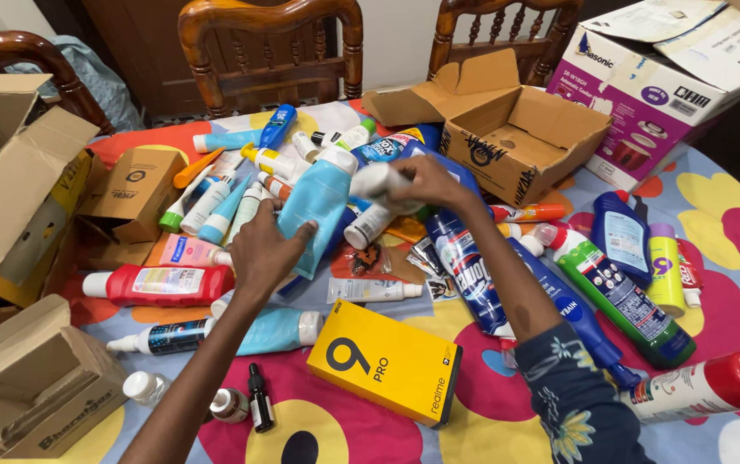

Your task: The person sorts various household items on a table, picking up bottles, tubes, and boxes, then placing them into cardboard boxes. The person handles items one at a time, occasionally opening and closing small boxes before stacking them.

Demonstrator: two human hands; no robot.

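the left hand rests open-fingered against the light blue bottle mid-table while the right hand clasps a white bottle just right of it, best lifted clear of the clutter.

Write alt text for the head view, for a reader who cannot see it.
A person's left hand rests on a light blue bottle while the right hand holds a white bottle above a heap of toiletry and cleaner bottles. They cover a flowered tablecloth, with a yellow box in front and open cardboard boxes around.
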